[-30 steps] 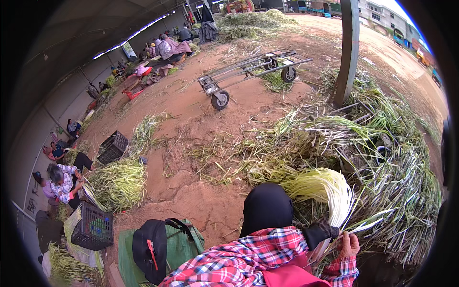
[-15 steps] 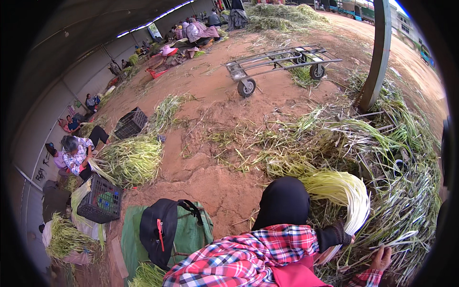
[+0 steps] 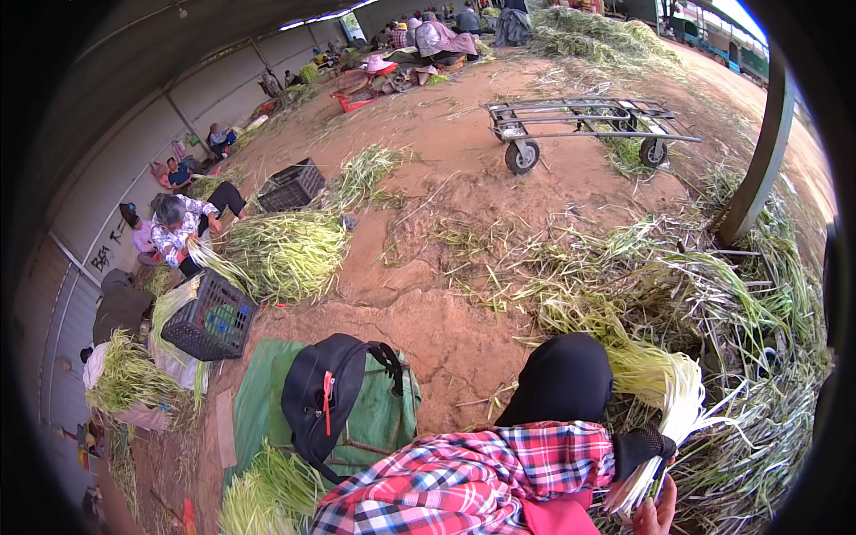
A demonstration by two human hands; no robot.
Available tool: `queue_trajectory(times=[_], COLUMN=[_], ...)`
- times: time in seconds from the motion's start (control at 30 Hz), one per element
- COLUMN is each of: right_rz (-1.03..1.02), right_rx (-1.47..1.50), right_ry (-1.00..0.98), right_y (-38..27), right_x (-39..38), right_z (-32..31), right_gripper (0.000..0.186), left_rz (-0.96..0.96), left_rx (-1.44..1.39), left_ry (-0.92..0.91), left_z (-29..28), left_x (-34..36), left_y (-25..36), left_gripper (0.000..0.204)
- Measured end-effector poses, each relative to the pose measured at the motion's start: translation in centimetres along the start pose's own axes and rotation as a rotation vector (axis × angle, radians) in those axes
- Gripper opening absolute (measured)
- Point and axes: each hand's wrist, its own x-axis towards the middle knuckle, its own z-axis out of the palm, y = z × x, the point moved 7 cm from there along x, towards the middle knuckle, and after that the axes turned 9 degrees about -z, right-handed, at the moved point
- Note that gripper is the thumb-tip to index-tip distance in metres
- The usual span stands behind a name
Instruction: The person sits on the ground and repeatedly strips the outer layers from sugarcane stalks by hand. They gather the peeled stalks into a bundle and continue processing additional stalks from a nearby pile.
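**While Red Dirt (image 3: 446, 343) Fills the Middle, Leaf Litter (image 3: 758, 455) Crowds Four O'Clock**

Where the dirt runs toward twelve o'clock, a grey post (image 3: 762, 169) leans between two and three. A wheeled metal cart (image 3: 584, 134) stands between one and two, and a heap of green stalks (image 3: 285, 254) lies at nine. At seven, a green sheet (image 3: 379, 430) bears a black backpack (image 3: 312, 397); a black plastic crate (image 3: 211, 314) stands between eight and nine. The bundle of pale stalks (image 3: 673, 397) is at four, bent over, just beside the black-clad knee (image 3: 562, 379). The left hand (image 3: 649, 446), covered in dark mesh, grips the bundle; its fingers, mostly hidden, curl around it. The bare right hand (image 3: 656, 513) is just below, between four and five, fingers curved beside the stalk ends; whether they pinch any, I cannot tell.
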Motion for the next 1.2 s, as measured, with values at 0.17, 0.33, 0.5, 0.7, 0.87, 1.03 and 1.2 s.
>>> queue_trajectory(times=[0.17,0.33,0.5,0.7,0.87,1.03,1.2], right_rz=[0.214,0.302,0.362,0.464,0.461,-0.018,0.505], right_rx=[0.021,0.089,0.148,0.201,0.011,-0.251,0.198], right_ry=[0.042,0.087,0.162,0.307,0.379,0.471,0.313], right_y=[2.0,4.5,5.0,5.7,3.4,-0.9,6.4], right_x=[1.0,3.1,2.5,-0.1,-2.9,-3.0,-3.1], right_z=[4.0,7.2,6.3,1.5,-2.3,-4.3,-1.2], right_gripper=[0.042,0.032,0.024,0.019,0.023,0.029,0.024], left_rz=[0.002,0.008,0.008,0.009,0.016,0.022,0.018], left_rx=[-0.006,-0.012,-0.011,0.01,0.041,0.096,0.307], left_ry=[0.008,0.012,0.015,0.021,0.037,0.057,0.124], left_z=[-0.3,-0.3,-0.1,0.1,0.4,0.5,0.9], left_x=[-0.2,-0.1,0.1,0.4,0.9,1.6,3.7], left_y=[0.3,0.5,0.6,0.6,0.5,1.0,1.8], left_gripper=[0.054,0.056,0.059,0.062,0.064,0.066,0.069])
